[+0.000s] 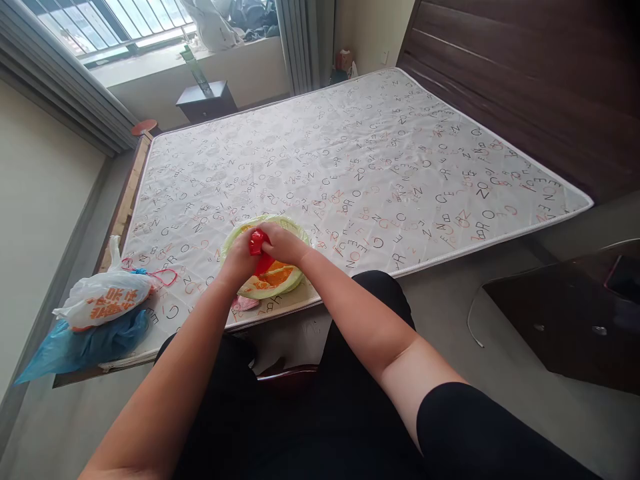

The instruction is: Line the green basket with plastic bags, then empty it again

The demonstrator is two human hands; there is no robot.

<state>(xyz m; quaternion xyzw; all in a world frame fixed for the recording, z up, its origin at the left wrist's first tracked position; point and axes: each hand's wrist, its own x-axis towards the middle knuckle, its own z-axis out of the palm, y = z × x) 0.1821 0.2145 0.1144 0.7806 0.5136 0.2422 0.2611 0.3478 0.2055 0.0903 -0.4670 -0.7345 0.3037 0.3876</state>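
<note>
Both my hands meet over a round, pale yellow-green basin [293, 283] near the front edge of the mattress. A small, shiny red piece, perhaps plastic [259, 243], is gripped between them; its exact kind is not clear. My left hand [241, 252] closes on it from the left, with the fingers partly hidden. From the right, my right hand [283, 244] pinches the same red piece. More red hangs just below the fingers. Orange contents [276, 275] show inside the basin. A pink cloth-like item [245, 303] lies by the basin's lower edge, touched by neither hand.
The letter-printed mattress [320, 167] stretches ahead toward a dark headboard [520, 87]. At left lie a white plastic bag [107, 297] and a blue plastic bag [90, 343], with a pink cord beside them. A dark glossy table [565, 320] stands at right.
</note>
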